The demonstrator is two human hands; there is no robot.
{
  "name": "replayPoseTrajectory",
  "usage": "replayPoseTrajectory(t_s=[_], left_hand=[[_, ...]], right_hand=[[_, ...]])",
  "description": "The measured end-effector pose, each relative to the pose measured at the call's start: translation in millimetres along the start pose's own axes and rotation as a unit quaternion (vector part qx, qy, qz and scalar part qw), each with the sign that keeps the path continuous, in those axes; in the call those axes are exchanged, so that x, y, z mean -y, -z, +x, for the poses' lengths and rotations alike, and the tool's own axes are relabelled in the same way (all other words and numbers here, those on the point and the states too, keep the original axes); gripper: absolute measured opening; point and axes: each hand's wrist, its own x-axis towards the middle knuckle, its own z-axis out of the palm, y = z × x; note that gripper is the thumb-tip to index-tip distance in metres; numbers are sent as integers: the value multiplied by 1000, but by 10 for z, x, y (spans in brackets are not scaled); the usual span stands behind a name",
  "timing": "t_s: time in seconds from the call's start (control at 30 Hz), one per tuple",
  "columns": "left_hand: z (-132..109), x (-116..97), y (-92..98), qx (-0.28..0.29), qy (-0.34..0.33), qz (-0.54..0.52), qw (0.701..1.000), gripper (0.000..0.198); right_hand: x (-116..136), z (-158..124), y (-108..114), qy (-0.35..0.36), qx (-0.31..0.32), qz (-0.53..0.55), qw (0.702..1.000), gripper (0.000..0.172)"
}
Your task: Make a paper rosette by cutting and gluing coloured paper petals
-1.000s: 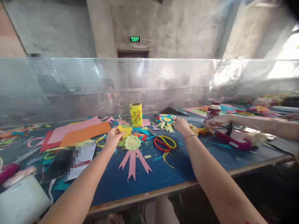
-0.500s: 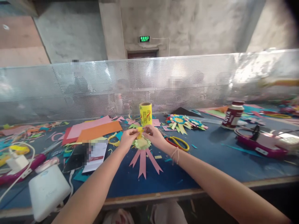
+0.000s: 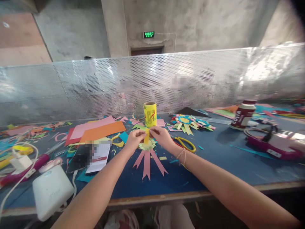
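Observation:
My left hand [image 3: 135, 140] is closed in a pinch on the left edge of a short yellow strip [image 3: 146, 136], which looks like tape. On its other side my right hand [image 3: 162, 136] pinches near the top edge. The strip is held upright just above a paper rosette [image 3: 149, 146] with a pale green pleated edge, partly hidden by the strip and fingers. Pink paper tails [image 3: 146, 165] with notched ends fan out from it toward me on the blue table. Right behind the hands stands a yellow printed roll [image 3: 150, 115].
Yellow-handled scissors [image 3: 188, 145] lie right of my right wrist. Finished-looking rosettes [image 3: 184, 121], a brown bottle [image 3: 243, 115] and a purple power strip [image 3: 276, 148] are to the right. Left are orange paper [image 3: 103, 132], a phone [image 3: 79, 157] and a white box-shaped device [image 3: 52, 192].
The yellow strip now shows more plainly between my fingers, held more upright. My view has shifted slightly. The rosette stays in place on the table.

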Motion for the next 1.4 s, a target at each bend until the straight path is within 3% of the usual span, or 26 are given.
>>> replayPoseTrajectory(t_s=[0.3,0.6,1.0,1.4], left_hand=[[0,-22,5,20,-42,85,995,12],[-57,-93,-18,29,-76,124,989,12],[-51,-65,-21,32,-40,83,995,11],[-49,-58,-14,54,-33,73,995,10]], right_hand=[[-19,-30,-14,19,52,-54,997,22],[128,-55,34,78,19,-140,987,16],[112,-47,63,130,22,-197,972,13],[114,-39,89,104,10,-173,979,12]])
